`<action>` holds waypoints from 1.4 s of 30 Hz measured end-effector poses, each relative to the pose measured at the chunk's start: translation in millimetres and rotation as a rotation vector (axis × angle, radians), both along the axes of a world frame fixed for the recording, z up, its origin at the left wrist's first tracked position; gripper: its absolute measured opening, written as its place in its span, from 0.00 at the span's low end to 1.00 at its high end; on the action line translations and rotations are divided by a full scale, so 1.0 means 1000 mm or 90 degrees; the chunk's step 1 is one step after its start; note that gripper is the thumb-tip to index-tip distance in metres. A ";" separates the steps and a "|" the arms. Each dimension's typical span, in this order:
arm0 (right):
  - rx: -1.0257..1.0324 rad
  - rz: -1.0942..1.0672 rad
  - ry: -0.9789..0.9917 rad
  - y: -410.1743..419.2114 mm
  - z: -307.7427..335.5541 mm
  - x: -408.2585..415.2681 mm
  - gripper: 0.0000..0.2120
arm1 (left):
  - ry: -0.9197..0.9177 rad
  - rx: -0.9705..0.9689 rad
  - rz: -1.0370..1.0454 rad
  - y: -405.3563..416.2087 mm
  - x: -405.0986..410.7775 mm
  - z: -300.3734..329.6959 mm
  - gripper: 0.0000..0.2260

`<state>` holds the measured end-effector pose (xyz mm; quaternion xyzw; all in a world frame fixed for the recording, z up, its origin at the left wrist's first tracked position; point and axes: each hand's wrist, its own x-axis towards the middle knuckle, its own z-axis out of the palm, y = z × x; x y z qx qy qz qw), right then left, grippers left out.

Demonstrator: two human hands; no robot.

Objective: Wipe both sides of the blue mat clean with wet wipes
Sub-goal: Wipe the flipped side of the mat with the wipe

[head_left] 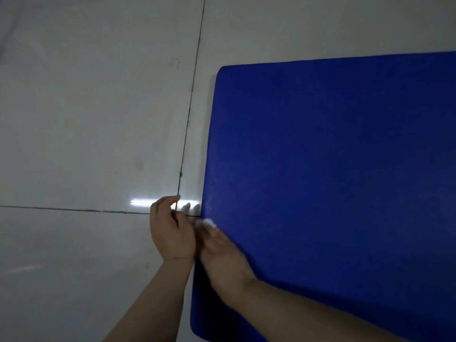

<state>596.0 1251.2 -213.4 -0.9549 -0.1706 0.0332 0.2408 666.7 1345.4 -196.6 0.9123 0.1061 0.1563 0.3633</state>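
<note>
Fingers (172,201) beside blue mat (333,169) edge, wet wipe (208,222) there.

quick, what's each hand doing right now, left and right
Left hand: fingers curled at the blue mat's left edge; whether it grips the edge cannot be told.
Right hand: blurred, pressing a white wet wipe onto the mat.

The mat (333,169) is showing a deep, even blue across its face, going darker towards its near left corner, with a faint paler speckling along its left edge. The wipe (209,223) is showing white against that blue. The floor tiles (86,107) are looking pale grey-white, crossed by thin dark grout lines (192,95) and carrying a bright white streak of reflected light (143,202).
</note>
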 end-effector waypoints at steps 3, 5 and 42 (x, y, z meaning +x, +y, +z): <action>-0.027 0.205 0.031 0.005 0.000 -0.012 0.23 | 0.025 0.019 -0.060 -0.002 -0.005 -0.004 0.13; -0.073 0.143 0.002 -0.008 -0.001 -0.012 0.22 | 0.039 0.040 -0.111 -0.003 -0.008 -0.005 0.13; -0.048 0.158 0.006 -0.068 -0.001 -0.048 0.24 | 0.036 0.030 -0.064 0.001 -0.013 0.008 0.16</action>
